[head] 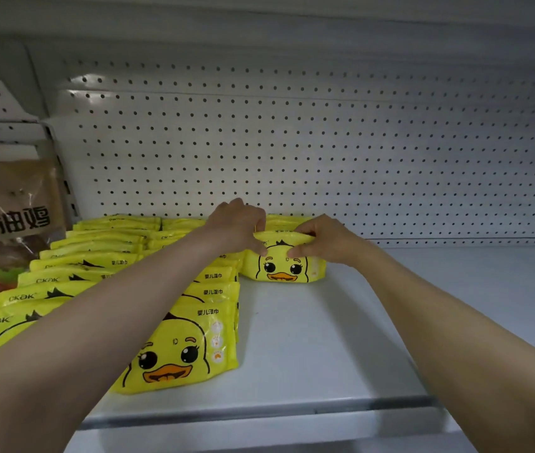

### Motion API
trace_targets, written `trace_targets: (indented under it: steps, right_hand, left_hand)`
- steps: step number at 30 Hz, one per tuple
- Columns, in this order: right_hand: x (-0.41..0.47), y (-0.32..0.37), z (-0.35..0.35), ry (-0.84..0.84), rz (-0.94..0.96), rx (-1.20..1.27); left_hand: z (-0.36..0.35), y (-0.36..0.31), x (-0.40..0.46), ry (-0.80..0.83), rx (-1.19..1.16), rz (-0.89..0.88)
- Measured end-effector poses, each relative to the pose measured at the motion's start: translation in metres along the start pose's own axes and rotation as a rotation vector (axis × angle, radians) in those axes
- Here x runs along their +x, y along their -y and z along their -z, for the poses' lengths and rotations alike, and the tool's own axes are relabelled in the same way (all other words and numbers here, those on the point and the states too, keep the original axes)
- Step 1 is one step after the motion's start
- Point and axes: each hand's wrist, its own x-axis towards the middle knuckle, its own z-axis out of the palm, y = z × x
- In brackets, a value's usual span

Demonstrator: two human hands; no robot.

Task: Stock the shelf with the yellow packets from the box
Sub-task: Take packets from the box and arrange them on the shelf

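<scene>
Both my hands reach deep into a white shelf (308, 348). My left hand (238, 225) and my right hand (320, 237) pinch the top edge of an upright yellow packet with a duck face (282, 264), standing near the back wall. More yellow packets stand right behind it. Two rows of the same yellow packets (103, 266) fill the shelf's left part, running from the back to the front edge; the frontmost one (178, 351) shows a large duck face. The box is out of view.
A white pegboard back wall (325, 142) closes the shelf. At the far left stands a brown food packet with black characters (8, 204) behind a shelf upright. The shelf's right half is bare white surface, with a grey front lip (259, 413).
</scene>
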Motion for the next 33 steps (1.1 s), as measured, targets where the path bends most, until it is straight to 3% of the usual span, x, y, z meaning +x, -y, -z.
trace_targets:
  steps: [9,15,21,25,33]
  right_hand:
    - [0.006,-0.003,-0.024,-0.297,0.088,-0.454]
    - [-0.005,0.002,-0.03,-0.302,0.052,-0.509]
    - [-0.04,0.024,-0.006,-0.333,0.021,-0.492]
    - [-0.083,0.052,0.005,-0.342,0.076,-0.468]
    - [-0.191,0.098,-0.033,-0.31,0.271,-0.429]
  left_hand:
    - [-0.013,0.003,0.008,-0.003,0.175,0.088]
    - [-0.017,-0.004,-0.008,-0.043,0.205,0.178]
    - [0.008,-0.022,-0.054,-0.216,-0.03,0.225]
    - [0.023,-0.038,-0.106,-0.287,-0.128,0.234]
    - [0.032,-0.064,-0.253,-0.395,-0.011,0.319]
